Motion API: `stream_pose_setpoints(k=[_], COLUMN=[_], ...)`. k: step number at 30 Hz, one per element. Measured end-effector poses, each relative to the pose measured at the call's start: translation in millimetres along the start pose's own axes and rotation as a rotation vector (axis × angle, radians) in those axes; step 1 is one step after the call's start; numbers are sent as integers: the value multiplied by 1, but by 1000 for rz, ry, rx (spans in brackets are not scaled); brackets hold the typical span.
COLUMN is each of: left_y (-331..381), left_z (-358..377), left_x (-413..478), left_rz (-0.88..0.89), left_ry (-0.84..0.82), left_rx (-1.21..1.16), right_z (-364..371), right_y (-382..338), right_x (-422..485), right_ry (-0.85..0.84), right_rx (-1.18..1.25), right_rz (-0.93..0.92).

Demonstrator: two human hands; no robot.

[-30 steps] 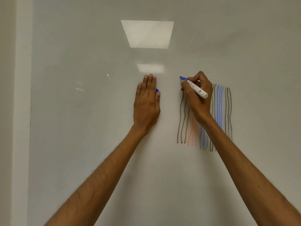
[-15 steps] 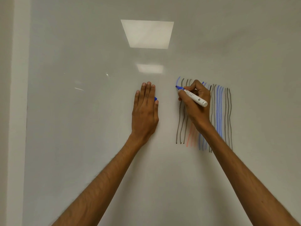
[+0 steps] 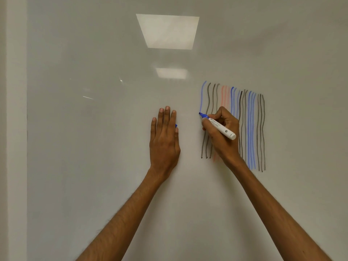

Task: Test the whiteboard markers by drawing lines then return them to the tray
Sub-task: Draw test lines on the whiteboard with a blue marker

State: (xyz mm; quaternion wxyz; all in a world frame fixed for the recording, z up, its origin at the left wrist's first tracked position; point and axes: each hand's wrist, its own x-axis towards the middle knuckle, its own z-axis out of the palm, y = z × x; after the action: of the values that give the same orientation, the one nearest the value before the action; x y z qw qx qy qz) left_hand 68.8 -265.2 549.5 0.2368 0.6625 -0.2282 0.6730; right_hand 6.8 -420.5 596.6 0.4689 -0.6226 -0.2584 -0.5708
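Observation:
My right hand (image 3: 223,136) grips a white marker with a blue tip (image 3: 218,125), its tip touching the whiteboard (image 3: 94,147) at the lower end of a fresh blue line (image 3: 201,97). That line is the leftmost of several wavy vertical lines in grey, red, blue and black (image 3: 250,129). My left hand (image 3: 164,140) lies flat against the board with straight fingers. A small blue piece, probably the marker's cap (image 3: 176,126), peeks out under its fingers. The tray is not in view.
Ceiling lights reflect in the glossy board (image 3: 167,31). A pale vertical strip of frame or wall (image 3: 17,129) runs down the left edge. The board's left half carries no marks.
My right hand has moved down the board, drawing a new blue line left of the grey ones. My left hand has slid lower too, still flat.

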Motion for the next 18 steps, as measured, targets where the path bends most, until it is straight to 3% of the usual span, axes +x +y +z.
stream_pose_setpoints(k=[18], left_y=[-1], left_z=[-2], left_x=[-1], left_rz=[-3], left_ry=[-4], left_rx=[-23], right_z=[-10], right_y=[14], right_x=[-51], right_ry=[-89], right_rx=[-34], right_rz=[-24])
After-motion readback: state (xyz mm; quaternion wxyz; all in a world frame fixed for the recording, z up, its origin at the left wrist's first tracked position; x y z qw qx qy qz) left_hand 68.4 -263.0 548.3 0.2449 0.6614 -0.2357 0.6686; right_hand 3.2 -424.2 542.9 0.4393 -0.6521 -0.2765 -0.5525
